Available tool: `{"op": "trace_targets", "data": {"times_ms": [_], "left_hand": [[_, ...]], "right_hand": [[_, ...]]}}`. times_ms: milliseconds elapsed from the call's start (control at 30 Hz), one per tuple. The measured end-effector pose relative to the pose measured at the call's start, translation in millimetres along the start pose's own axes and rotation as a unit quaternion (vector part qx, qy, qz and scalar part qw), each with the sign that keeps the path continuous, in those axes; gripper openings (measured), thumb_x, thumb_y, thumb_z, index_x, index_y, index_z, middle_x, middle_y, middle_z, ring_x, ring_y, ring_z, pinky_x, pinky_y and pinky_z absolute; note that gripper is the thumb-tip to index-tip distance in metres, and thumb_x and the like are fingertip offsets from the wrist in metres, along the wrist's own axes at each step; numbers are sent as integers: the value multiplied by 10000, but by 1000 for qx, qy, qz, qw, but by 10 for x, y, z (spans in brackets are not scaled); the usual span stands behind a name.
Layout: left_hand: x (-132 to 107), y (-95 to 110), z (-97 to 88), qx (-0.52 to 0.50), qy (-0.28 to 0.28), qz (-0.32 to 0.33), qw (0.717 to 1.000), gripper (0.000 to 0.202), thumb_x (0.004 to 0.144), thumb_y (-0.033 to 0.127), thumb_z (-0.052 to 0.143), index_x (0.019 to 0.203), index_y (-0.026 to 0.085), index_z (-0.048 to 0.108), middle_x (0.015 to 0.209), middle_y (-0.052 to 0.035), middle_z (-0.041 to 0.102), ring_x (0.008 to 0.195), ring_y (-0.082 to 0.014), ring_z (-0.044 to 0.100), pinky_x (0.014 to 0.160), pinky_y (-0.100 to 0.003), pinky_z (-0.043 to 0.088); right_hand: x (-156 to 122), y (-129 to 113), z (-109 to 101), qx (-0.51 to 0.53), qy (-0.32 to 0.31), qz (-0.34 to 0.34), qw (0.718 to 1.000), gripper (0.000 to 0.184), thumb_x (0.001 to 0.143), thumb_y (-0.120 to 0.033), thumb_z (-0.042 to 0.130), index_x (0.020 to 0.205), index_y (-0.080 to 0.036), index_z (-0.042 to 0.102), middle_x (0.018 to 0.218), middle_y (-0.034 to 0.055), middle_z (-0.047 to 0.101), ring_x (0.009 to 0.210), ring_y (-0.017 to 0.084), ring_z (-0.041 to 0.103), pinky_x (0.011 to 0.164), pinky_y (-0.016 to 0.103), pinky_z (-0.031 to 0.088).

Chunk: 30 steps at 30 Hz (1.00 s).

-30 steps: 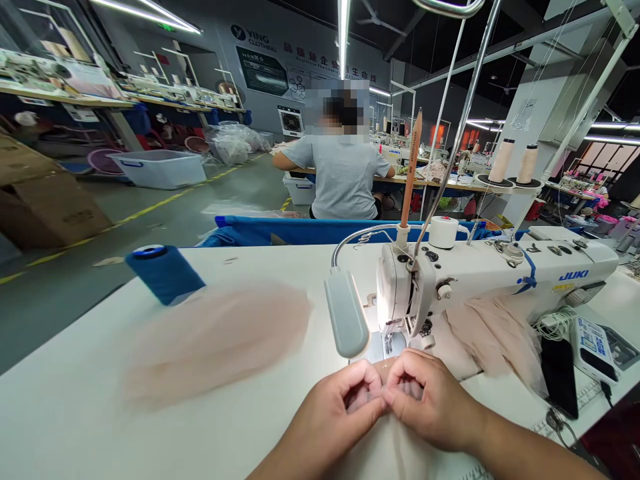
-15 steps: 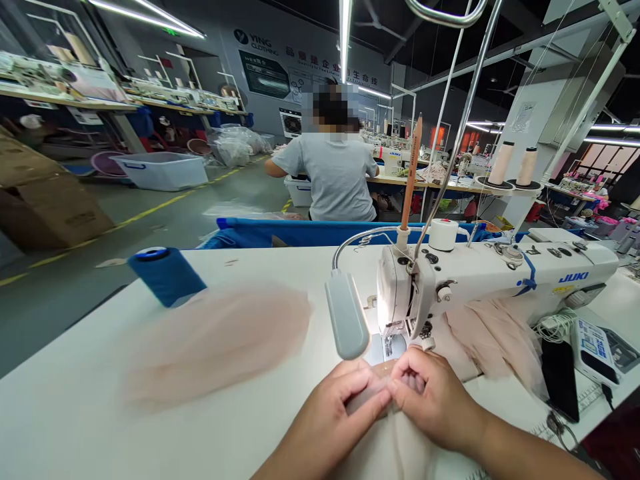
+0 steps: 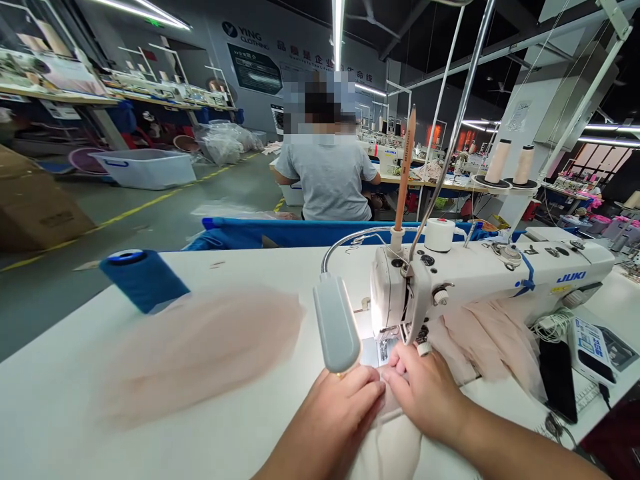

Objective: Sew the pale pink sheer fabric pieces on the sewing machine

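Pale pink sheer fabric lies in front of the needle of a white sewing machine and hangs toward me. My left hand is closed on its left edge, fingers curled under the grey lamp head. Right beside the presser foot, my right hand pinches the same fabric, its fingertips close to the needle area. The thumbs of both hands nearly meet over the cloth. Parts of the fabric are hidden beneath my hands.
A sheer pink piece is spread on the white table at left, beside a blue thread cone. More pink fabric lies behind the machine arm, near a black phone and a control box. Ahead sits a person in grey.
Both hands have shifted slightly; the right has moved up closer to the presser foot, and the left has turned more palm-down over the fabric. The whole view has shifted a little.
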State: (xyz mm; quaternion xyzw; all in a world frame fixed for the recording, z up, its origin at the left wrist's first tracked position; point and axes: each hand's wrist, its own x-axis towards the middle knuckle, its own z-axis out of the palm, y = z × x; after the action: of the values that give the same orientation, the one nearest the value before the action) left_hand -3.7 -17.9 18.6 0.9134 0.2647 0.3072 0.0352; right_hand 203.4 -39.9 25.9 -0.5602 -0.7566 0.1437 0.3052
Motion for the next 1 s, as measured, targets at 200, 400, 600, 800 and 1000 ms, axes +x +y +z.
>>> {"op": "trace_targets", "data": {"times_ms": [200,400,600,800,1000], "left_hand": [[-33,-48,7,-12,11,7,1000,332,1119,144,445,993,235,738,954,-21,771,765,-206,686,689,-326,480],[-92,-80,125,8,36,-4,999,253,1083,181,499,1089,240,745,1055,-52,771,828,-240,685,717,-358,520],[-154,-143,293,36,59,-16,998,273,1079,243,519,1249,251,732,1189,-85,782,920,-290,711,780,-415,558],[-27,-99,117,59,37,12,997,256,1064,222,556,1228,213,753,1185,-97,823,933,-300,767,763,-414,590],[14,-69,55,107,41,30,993,284,1073,218,531,1230,196,767,1224,-110,841,924,-310,793,753,-433,606]], "right_hand": [[-63,123,-71,-13,-17,-108,994,222,967,-62,642,1046,-242,744,1005,40,707,919,226,642,799,307,475],[-87,173,-47,-81,-22,-126,988,225,995,-58,605,1001,-230,750,984,50,719,901,239,608,775,330,455],[-78,213,-16,-129,11,-111,985,209,972,-75,612,979,-232,750,969,65,709,923,263,600,761,338,450],[-32,185,-33,-165,48,-120,978,212,942,-65,600,955,-229,734,979,76,705,890,259,606,737,330,456],[-12,190,-47,-185,56,-119,974,250,905,-47,595,978,-226,754,938,81,703,867,265,610,727,337,468]]}}
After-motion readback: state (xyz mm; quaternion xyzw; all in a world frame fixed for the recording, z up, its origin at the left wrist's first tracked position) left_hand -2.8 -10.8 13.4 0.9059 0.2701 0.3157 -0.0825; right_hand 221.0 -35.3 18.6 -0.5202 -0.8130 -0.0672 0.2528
